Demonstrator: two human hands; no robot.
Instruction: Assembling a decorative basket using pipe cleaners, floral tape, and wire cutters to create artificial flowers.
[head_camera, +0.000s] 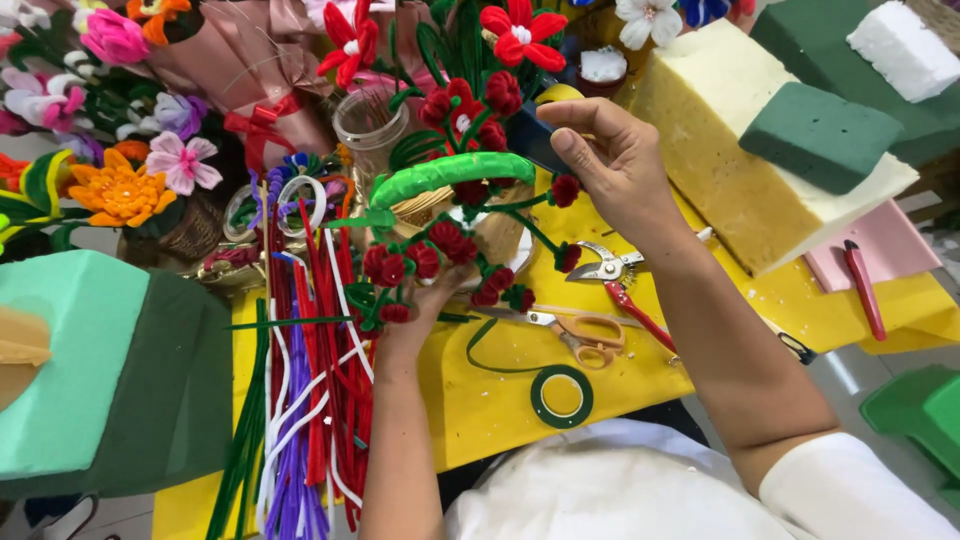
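My left hand (425, 300) reaches up from below and grips a small woven basket (440, 205) that has a green pipe-cleaner handle (450, 172) and is filled with red pipe-cleaner roses (445, 240) on green stems. My right hand (615, 160) is raised at the basket's right side, fingers pinched on a thin green stem with a red rose bud (565, 190) at its end. A dark flat object sits behind the right hand's fingers; I cannot tell what it is.
On the yellow table (480, 400): a pile of red, white, purple and green pipe cleaners (305, 400), orange-handled scissors (590, 335), red-handled pliers (625, 285), a green tape roll (562, 396), a glass jar (368, 125). Foam blocks (760, 150) at right, green foam (90, 380) at left, flower bouquets behind.
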